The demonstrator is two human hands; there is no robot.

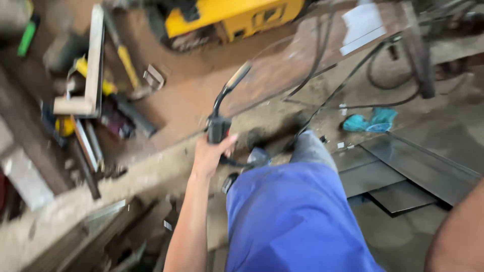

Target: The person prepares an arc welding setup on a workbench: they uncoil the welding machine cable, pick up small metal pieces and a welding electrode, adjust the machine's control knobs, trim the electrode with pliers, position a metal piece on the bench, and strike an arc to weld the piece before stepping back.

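Note:
My left hand [210, 155] reaches forward and is closed around the black handle of a torch-like tool [220, 127]. The tool's thin curved neck rises to a pale tip [239, 75], and a dark cable trails from the handle. The hand hovers over a dusty concrete ledge [126, 176]. My blue-clad leg [292, 211] fills the lower middle of the view. At the bottom right only a bare arm [456, 231] shows, with its hand out of frame. The picture is motion-blurred.
Dark metal sheets [413, 171] lie on the floor at right, near a teal cloth [370, 121]. Black cables [353, 83] run across the ground. A yellow machine [232, 17] stands at the top. A yellow-handled hammer [126, 65], a metal square [94, 60] and scrap lie at left.

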